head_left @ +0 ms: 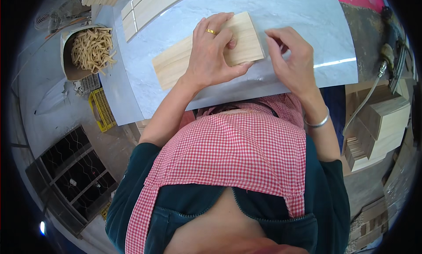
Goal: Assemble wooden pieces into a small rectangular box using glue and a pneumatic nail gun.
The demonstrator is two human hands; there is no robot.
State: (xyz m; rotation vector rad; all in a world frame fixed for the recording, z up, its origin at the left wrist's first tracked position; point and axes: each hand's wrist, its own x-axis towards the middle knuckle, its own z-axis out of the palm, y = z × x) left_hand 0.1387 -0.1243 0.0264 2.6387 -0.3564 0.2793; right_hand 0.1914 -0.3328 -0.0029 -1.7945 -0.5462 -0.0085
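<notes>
A pale wooden board (pixel 170 64) lies at a slant on the light blue-grey tabletop. Across it rests my left hand (pixel 213 52), its thumb along the near edge and its fingers bent over the far side, gripping the wood. A gold ring is on one of its fingers. Just past the board's right end is my right hand (pixel 292 56), apart from the wood. Its thumb and fingertips come together in a pinch; whether anything small is between them cannot be made out. That wrist wears a silver bangle (pixel 323 120).
More pale boards (pixel 154 5) lie at the table's far left. Left of the table stands a box (pixel 68 56) full of wooden strips (pixel 92 49), with a yellow crate (pixel 102 110) nearer me. At right are a hose (pixel 362 107) and stacked wooden pieces (pixel 389 120).
</notes>
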